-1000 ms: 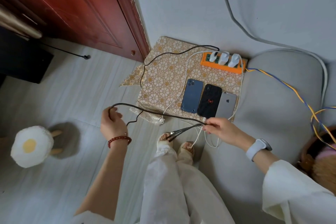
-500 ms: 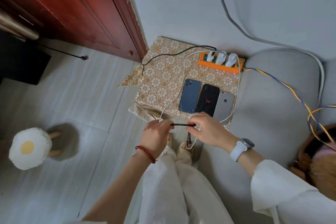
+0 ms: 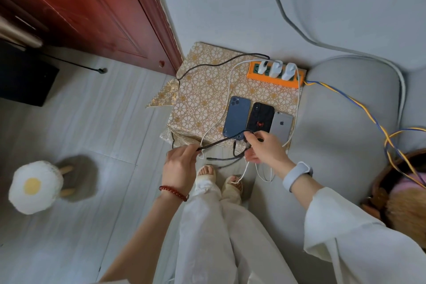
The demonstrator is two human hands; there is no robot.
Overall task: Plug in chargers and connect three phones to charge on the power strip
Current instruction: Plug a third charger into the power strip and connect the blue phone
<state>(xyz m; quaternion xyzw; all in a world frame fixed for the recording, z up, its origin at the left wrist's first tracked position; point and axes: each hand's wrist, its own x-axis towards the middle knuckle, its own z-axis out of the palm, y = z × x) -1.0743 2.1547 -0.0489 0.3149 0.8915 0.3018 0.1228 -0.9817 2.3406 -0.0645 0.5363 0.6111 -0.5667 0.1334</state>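
Fingers of left hand [image 3: 178, 166] pinching black cable [image 3: 219, 142], right hand [image 3: 265, 148] gripping its far end

Three phones [image 3: 255, 122] lay side by side on the cloth-covered box [image 3: 202, 99], near its front edge. Behind them, at the box's back right, sat the power strip [image 3: 274, 80] with three chargers [image 3: 275, 68] plugged in. A sofa [image 3: 345, 110] stood right of the box, a door [image 3: 80, 7] to its left
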